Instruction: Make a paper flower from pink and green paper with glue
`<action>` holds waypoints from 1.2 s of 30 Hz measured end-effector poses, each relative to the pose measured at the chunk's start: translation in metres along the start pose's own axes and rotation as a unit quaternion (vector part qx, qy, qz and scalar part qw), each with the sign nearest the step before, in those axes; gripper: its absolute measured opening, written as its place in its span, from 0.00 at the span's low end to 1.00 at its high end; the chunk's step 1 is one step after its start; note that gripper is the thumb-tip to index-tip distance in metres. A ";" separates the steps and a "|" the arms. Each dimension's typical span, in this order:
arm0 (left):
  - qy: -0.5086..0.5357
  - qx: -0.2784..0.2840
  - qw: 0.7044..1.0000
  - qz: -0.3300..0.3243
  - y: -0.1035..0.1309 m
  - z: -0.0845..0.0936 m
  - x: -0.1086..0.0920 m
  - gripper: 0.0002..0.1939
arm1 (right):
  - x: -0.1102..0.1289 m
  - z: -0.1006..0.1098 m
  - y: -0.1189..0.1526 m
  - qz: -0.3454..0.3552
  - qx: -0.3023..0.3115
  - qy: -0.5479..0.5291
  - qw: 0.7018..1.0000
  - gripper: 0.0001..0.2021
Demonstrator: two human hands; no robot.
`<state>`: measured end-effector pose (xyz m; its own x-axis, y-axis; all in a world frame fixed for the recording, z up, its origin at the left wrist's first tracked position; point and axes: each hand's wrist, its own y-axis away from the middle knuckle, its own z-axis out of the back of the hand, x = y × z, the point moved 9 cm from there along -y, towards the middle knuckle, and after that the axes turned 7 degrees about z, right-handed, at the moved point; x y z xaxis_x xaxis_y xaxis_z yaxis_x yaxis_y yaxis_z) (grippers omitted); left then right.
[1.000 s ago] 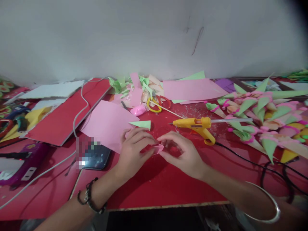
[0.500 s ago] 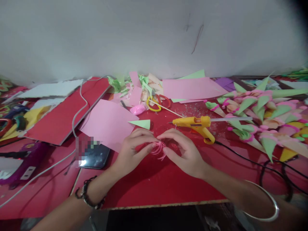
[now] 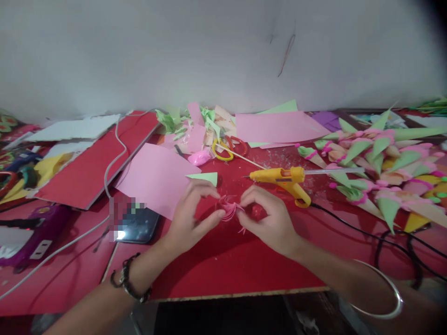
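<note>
A small bundle of thin pink looped strips [image 3: 229, 210], which look like paper, is held above the red table. My right hand [image 3: 267, 218] pinches its right end between thumb and index finger. My left hand [image 3: 192, 211] is at the other side, thumb and index finger apart, the thumb tip at the edge of the loops; whether it touches them I cannot tell. A loose strip end hangs under the right fingertips. Just behind my left hand lies a green paper cone [image 3: 206, 177]. The yellow glue gun [image 3: 279, 175] rests beyond my right hand, a clear glue stick in its back.
Pink paper [image 3: 157, 174] and a phone [image 3: 139, 225] lie left, near a white cable and a purple power strip [image 3: 42, 237]. Behind are scissors [image 3: 223, 151], a pink clay lump [image 3: 199, 157] and paper scraps. Paper cone flowers [image 3: 380, 158] pile up right, above the black cord [image 3: 349, 221].
My left finger and thumb have spread apart from the loops. The strips now fan out toward the left, their gathered end in my right fingertips. The glue gun and papers stay put.
</note>
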<state>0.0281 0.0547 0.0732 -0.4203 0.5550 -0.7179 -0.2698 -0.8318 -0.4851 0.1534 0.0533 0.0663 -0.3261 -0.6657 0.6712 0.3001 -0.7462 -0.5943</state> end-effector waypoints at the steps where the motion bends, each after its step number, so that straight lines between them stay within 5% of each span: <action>1: -0.027 -0.009 0.999 -0.032 0.002 0.001 -0.006 0.09 | 0.001 0.000 0.000 0.004 -0.002 0.004 1.000 0.07; 4: -0.099 0.020 0.991 -0.091 0.007 -0.009 -0.017 0.10 | 0.006 -0.001 0.001 0.026 0.003 0.010 1.000 0.08; 10: -0.121 0.078 0.985 -0.098 0.009 -0.019 -0.013 0.04 | 0.014 0.001 0.001 0.051 -0.001 0.020 0.998 0.08; 20: -0.140 0.032 0.977 -0.161 0.010 -0.014 -0.020 0.06 | 0.020 0.007 0.001 0.088 -0.029 0.021 0.995 0.07; 31: -0.104 0.066 0.981 -0.148 0.008 -0.016 -0.018 0.05 | 0.009 0.004 0.003 0.034 -0.007 -0.010 0.999 0.08; 36: -0.143 0.038 0.975 -0.167 0.010 -0.014 -0.020 0.05 | 0.008 0.000 0.003 0.027 0.012 -0.016 0.999 0.07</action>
<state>0.0464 0.0355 0.0758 -0.5196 0.7781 -0.3530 -0.4916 -0.6101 -0.6213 0.1519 0.0456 0.0698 -0.2798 -0.7034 0.6534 0.3368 -0.7092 -0.6193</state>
